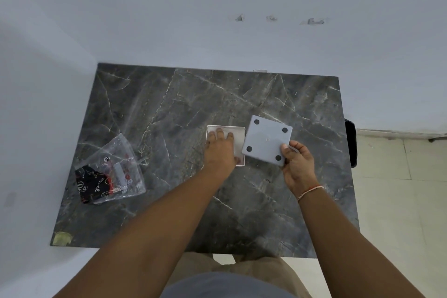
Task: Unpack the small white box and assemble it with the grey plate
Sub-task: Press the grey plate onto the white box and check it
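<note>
A small white square box point(238, 139) lies open side up on the dark marble table point(169, 109). My left hand point(219, 150) lies flat inside it, fingers straight and pressing down. Just to the right, my right hand point(298, 164) holds a grey square plate point(264, 140) by its near right corner, thumb on top. The plate is tilted, its face with four dark round pads turned up. Its left edge overlaps the box's right rim.
A clear plastic bag point(113, 169) with a black and red printed item and a small grey piece inside lies at the table's left. A strip of tape point(62, 237) marks the near left corner. A black object point(350, 143) stands off the table's right edge.
</note>
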